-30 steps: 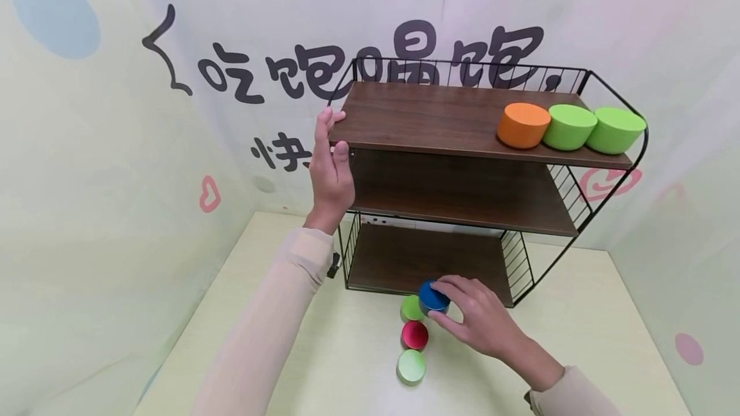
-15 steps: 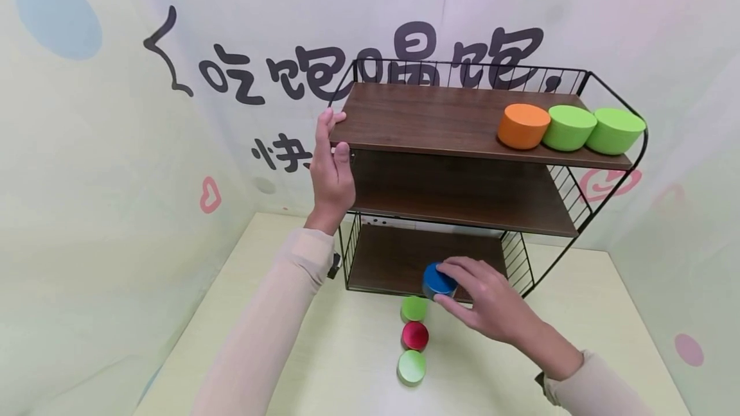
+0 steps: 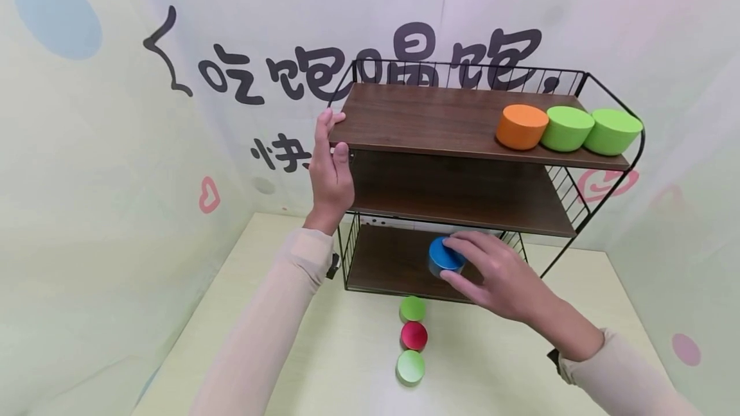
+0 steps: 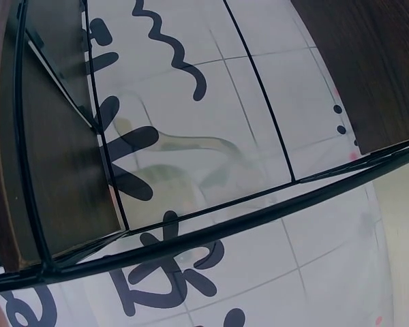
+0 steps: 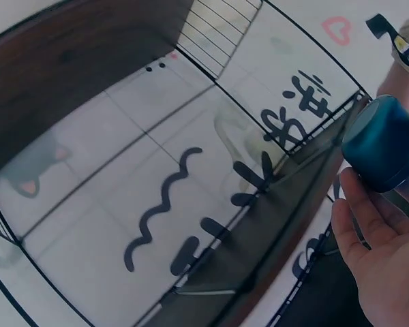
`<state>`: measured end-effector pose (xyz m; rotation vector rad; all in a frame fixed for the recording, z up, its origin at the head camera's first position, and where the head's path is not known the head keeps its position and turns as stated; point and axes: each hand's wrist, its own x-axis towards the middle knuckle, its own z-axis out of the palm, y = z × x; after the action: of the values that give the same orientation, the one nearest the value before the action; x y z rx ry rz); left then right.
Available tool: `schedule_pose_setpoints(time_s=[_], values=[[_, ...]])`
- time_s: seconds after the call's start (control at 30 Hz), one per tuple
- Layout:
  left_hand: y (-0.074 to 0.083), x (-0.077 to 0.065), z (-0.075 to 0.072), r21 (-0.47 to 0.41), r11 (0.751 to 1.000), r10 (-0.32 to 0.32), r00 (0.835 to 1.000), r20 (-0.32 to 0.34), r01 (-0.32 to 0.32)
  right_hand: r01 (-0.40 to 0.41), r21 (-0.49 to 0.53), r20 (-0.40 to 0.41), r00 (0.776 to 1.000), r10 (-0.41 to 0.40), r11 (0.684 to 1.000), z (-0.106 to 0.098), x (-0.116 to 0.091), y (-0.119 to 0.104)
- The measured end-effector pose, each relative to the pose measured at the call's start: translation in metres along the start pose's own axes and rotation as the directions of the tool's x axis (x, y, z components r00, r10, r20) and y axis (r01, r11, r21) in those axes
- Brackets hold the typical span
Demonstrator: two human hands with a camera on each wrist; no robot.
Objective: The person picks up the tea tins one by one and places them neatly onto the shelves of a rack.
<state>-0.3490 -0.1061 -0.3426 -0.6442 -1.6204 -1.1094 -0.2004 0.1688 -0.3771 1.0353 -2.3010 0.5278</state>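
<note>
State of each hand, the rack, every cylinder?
Rack: upright
Left hand: touching rack
Blue cylinder: held
Right hand: gripping blue cylinder
Orange cylinder: on top shelf
Two green cylinders: on top shelf
Third green cylinder: on table
Red cylinder: on table
Pale green cylinder: on table

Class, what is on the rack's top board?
An orange container and two green containers stand near its right end; the left hand touches its left edge. The containers hide parts of the board.

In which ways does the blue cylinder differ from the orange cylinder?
The blue cylinder is gripped by the right hand; the orange cylinder stands unheld on the top shelf. The blue cylinder is lower than the orange cylinder. Both have flat round tops.
</note>
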Motion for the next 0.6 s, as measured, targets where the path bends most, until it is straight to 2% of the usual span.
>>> schedule_pose_setpoints(time_s=[0.2, 0.37, 0.6], values=[[0.000, 0.000, 0.001, -0.003, 1.000, 0.002, 1.000, 0.003, -0.002, 0.008, 0.001, -0.004, 1.000, -0.008, 1.000, -0.015, 0.011, -0.002], [0.001, 0.000, 0.001, 0.002, 1.000, 0.006, 1.000, 0.004, -0.006, 0.054, -0.023, -0.045, 0.997, -0.055, 0.998, -0.030, 0.024, 0.000], [0.001, 0.001, -0.001, 0.013, 1.000, -0.010, 1.000, 0.009, 0.010, 0.061, -0.068, -0.102, 0.992, -0.068, 0.996, -0.055, 0.042, 0.003]])
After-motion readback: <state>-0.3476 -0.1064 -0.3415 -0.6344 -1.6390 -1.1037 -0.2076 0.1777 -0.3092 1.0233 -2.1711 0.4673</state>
